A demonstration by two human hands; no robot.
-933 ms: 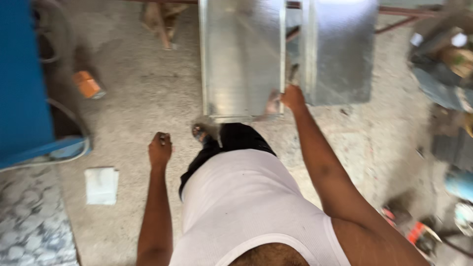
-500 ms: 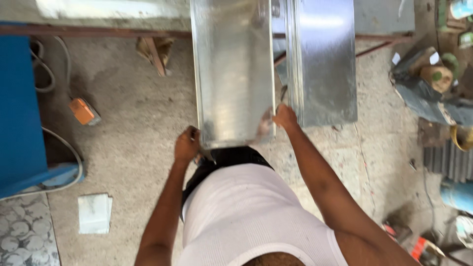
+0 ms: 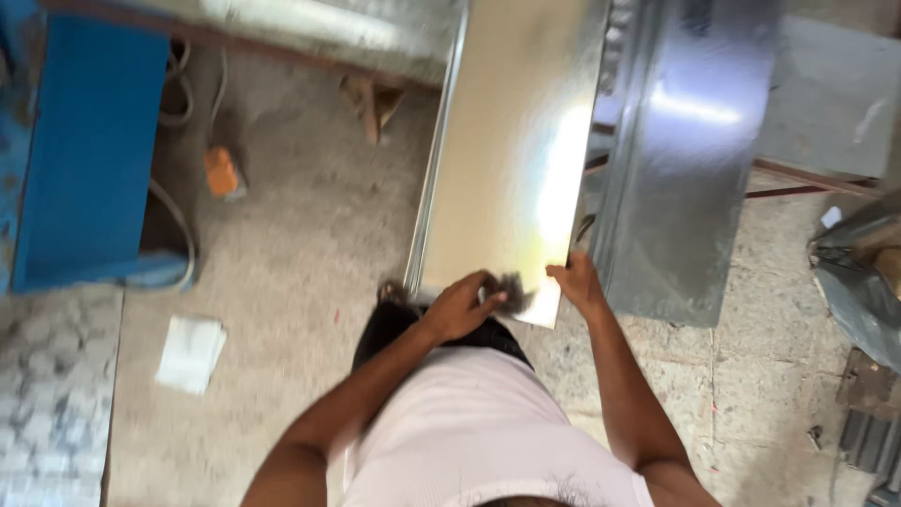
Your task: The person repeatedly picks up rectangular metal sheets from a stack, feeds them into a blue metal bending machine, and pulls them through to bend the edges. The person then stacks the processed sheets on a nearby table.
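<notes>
Up comes the left hand (image 3: 460, 308) since half a second ago, when it hovered by the near left corner of the sheet; now it sits on the near edge of the long shiny metal sheet (image 3: 511, 160), further in toward the middle. It is closed around a dark, frayed tuft, a brush or rag (image 3: 507, 296), though blur makes it hard to say which, with the fingers curled tight on it and the tuft pressed against the metal. Over on the other side, the right hand (image 3: 577, 282) keeps its place at the near right corner of the sheet, fingers together and laid flat on the surface, thumb near the edge; whether it truly pinches the corner cannot be told. That sheet runs away from the person, with a folded lip along its left side, and catches a bright glare near its right edge. Just beside it on the right lies a second, duller metal sheet (image 3: 685, 169), the two nearly touching along their long sides. Down on the concrete floor (image 3: 291, 272) there is a white folded paper (image 3: 190, 352) well off to the left, a small orange object (image 3: 222, 172) near a cable, and a blue cabinet (image 3: 89, 150) at the far left.
</notes>
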